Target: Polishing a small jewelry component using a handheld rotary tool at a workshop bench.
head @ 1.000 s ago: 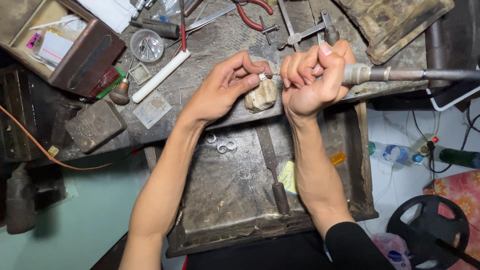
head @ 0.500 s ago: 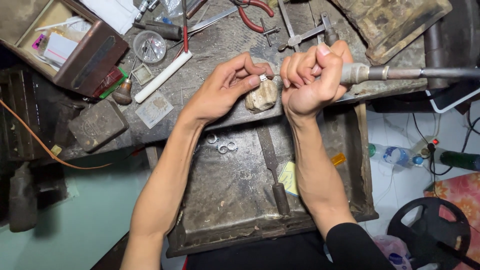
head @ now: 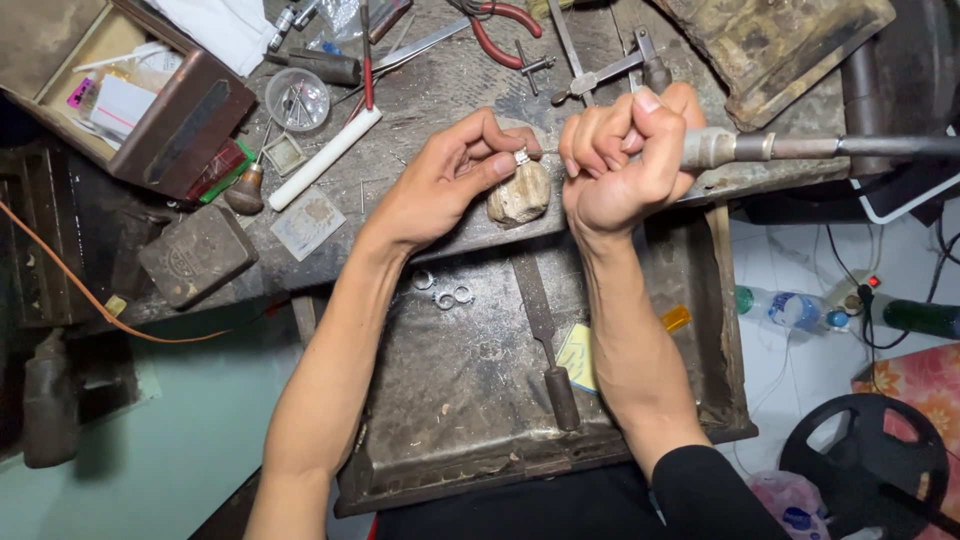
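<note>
- My left hand [head: 455,175] has a small silver ring [head: 521,157] pinched between thumb and fingertips, held down right on top of the worn bench peg [head: 519,195] at the front edge of the workbench [head: 420,90].
- My right hand [head: 625,160] is curled tight around the grip of a rotary handpiece [head: 735,148], with its shaft running off to the right. The working tip is hidden behind my fingers, so I can't tell whether it's touching the ring.
- The ring is tiny, light and hard. I'd guess it's slick too, so it'll want to spin or pop out of a loose pinch. Best hold is by the band's sides, bracing it against the peg and leaving the top exposed.
- It's stiff metal but thin, so squeezing too hard could bend it out of round.
- Three more small rings [head: 443,293] sit loose in the metal catch tray [head: 450,400] under the peg, near a file [head: 545,340].
- Red-handled pliers [head: 505,30] and a white stick [head: 325,158] lie further back on the bench.
</note>
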